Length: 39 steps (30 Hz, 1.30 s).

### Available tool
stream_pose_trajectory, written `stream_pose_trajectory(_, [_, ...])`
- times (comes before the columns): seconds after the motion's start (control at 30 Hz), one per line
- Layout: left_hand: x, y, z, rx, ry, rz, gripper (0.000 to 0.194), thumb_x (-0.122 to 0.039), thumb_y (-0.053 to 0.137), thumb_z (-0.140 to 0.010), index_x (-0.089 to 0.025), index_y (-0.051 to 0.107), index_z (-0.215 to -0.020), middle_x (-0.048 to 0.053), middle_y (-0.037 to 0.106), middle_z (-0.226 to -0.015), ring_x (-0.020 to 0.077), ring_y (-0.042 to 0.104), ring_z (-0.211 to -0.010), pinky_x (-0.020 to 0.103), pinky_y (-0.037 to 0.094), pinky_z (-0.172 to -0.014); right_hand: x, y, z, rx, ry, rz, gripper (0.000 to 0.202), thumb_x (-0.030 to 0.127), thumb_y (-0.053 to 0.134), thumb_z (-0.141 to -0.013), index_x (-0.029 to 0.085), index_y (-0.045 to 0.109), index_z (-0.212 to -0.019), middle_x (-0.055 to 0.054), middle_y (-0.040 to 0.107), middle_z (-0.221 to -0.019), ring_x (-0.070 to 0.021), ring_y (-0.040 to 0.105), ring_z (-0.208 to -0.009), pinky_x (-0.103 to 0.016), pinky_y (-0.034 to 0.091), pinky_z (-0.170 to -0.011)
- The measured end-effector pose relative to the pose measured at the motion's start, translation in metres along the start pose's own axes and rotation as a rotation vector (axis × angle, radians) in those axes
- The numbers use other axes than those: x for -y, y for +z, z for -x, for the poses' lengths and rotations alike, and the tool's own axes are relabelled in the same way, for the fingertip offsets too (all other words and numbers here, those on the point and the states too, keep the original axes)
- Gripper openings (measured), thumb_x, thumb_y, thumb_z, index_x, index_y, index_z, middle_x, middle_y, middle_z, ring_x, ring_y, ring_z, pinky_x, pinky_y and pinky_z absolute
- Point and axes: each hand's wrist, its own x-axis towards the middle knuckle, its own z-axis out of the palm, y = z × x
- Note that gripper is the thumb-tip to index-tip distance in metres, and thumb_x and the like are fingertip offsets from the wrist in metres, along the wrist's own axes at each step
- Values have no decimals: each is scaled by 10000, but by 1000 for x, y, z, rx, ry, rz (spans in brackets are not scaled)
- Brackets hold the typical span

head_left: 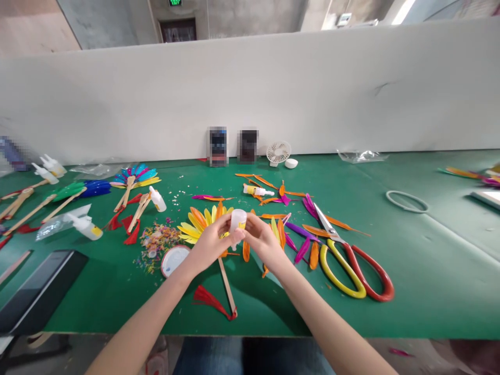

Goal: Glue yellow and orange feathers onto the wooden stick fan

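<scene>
Both hands meet over the middle of the green table, their fingers around a small white glue bottle [238, 219] that points nozzle-down. My left hand [213, 237] grips it from the left, and my right hand [262, 234] from the right. Beneath them lies a feather fan [190, 229] with yellow and orange feathers, partly hidden by my left hand. Its wooden handle [227, 286] runs toward the table's front edge and ends in a red tassel [209, 299]. Loose orange and purple feathers [302, 250] are scattered to the right of my right hand.
Large scissors [344, 255] with yellow and red handles lie open at right. A round white lid [174, 260] and colourful bits [158, 239] are at left. Another glue bottle [258, 190] lies behind. Finished-looking fans [135, 179] and a black box [42, 286] occupy the left side.
</scene>
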Motion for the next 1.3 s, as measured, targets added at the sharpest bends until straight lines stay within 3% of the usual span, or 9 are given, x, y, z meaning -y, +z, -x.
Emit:
stream_pose_trajectory(0.23, [4,8,3,-130,32,65,366,-392,638,-687,-162,560,-960,74,643,-972,216,592,-948,324,460,-838,-7,5,1,-42,-30,-9,211,369,651,-689,217,555,-800,4,622,-787,-161,592,-760,-297,463,-734])
stream_pose_trajectory(0.43, [6,8,3,-186,60,48,278,-402,642,-679,-173,555,-811,26,603,-787,178,583,-785,292,461,-721,-8,12,5,-117,10,-12,211,375,645,-680,206,532,-735,31,530,-666,-129,533,-645,-239,439,-583])
stream_pose_trajectory(0.67, [10,10,1,-206,43,68,268,-400,648,-673,-177,542,-777,5,562,-726,157,558,-732,268,442,-678,-12,12,4,-121,16,30,203,396,604,-706,213,539,-766,22,527,-660,-135,525,-638,-247,434,-565])
stream_pose_trajectory(0.97, [18,9,-4,-181,59,32,328,-430,629,-685,-170,537,-862,48,604,-835,199,585,-843,310,465,-754,-17,10,0,-108,-11,27,217,394,606,-699,207,544,-790,-3,593,-744,-157,580,-719,-281,461,-662])
stream_pose_trajectory(1.07, [14,4,-2,-138,56,-105,336,-414,549,-757,-169,526,-987,81,616,-935,216,583,-915,340,462,-801,-16,10,-1,-100,-3,7,226,397,633,-677,210,542,-767,-5,611,-758,-161,594,-732,-288,469,-690])
stream_pose_trajectory(1.17, [2,-5,7,-98,97,-399,327,-368,469,-819,-178,509,-1081,102,590,-1076,221,552,-994,377,430,-871,-12,10,0,-113,20,11,249,419,637,-674,216,551,-791,-8,627,-774,-174,604,-766,-298,473,-710])
stream_pose_trajectory(1.3, [-8,-17,23,-68,136,-927,193,-261,467,-823,-169,600,-929,96,600,-949,250,525,-965,423,408,-874,-10,10,1,-132,65,20,274,449,617,-688,218,556,-822,-14,635,-787,-186,611,-797,-307,479,-713])
